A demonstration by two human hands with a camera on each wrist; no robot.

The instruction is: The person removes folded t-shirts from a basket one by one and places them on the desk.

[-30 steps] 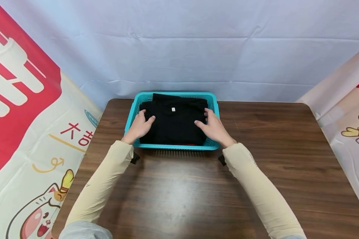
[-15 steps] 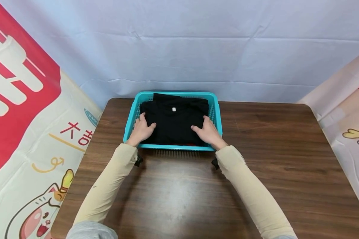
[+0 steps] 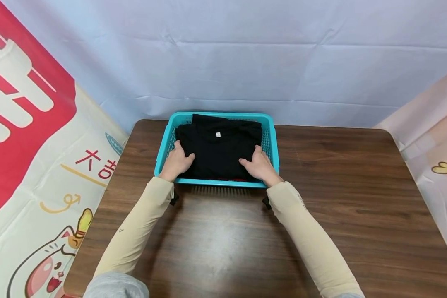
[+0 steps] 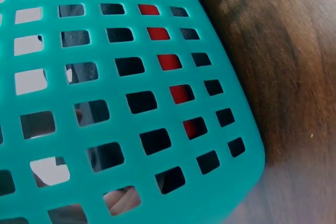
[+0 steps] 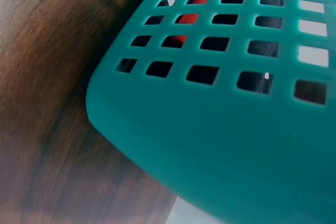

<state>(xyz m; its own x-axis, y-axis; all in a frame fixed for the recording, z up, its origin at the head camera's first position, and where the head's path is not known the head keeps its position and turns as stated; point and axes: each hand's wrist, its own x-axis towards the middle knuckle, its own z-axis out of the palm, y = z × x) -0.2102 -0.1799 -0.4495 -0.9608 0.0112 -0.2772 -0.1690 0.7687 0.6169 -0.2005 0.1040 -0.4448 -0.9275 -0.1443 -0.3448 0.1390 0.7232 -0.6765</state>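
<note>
A folded black garment (image 3: 219, 155) with a small white label lies in a turquoise basket (image 3: 223, 182). At its left side, my left hand (image 3: 176, 162) grips the cloth edge, thumb on top and fingers down the side. My right hand (image 3: 261, 166) holds the right edge in the same way. Parts of the fingers are hidden against the basket's inner sides. Both wrist views mostly show the perforated basket wall (image 4: 210, 192), (image 5: 210, 124), with red cloth (image 4: 169, 62), (image 5: 187, 19) behind the holes.
The basket stands at the back of a brown wooden table (image 3: 350, 198), close to a pale hanging cloth (image 3: 227, 70). A printed cloth (image 3: 33, 165) with red shapes and a cartoon figure hangs at the left; another printed sheet hangs at the right.
Both hands have come down from above the garment's sides onto its edges, the right one moving inward and nearer the front. The basket looks slightly shifted to the right in view.
</note>
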